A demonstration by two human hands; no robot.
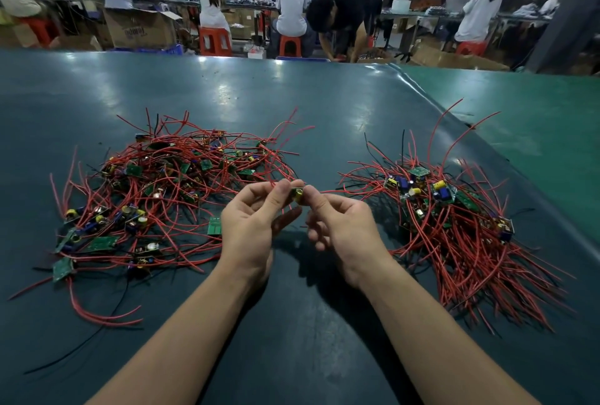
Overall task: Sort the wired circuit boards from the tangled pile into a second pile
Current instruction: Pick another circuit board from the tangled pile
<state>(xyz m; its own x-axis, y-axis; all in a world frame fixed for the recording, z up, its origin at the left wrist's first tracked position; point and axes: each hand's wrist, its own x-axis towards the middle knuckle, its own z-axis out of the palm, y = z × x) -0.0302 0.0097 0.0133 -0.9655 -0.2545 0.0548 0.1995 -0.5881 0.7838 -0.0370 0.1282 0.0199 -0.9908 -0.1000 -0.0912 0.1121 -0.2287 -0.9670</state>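
Held piece: small green circuit board with a yellow cylindrical capacitor, raised between the two piles, pinched at both ends.
Left hand: fingertips pinch the board's left side.
Right hand: thumb and forefinger pinch its right side.
Source: loose tangled pile of boards and thin red wires, on the left.
Destination: neater second pile, on the right, wires fanned out.
Advice: draw its trailing leads free before carrying it right.
Surface: smooth, glossy dark-green table mat.
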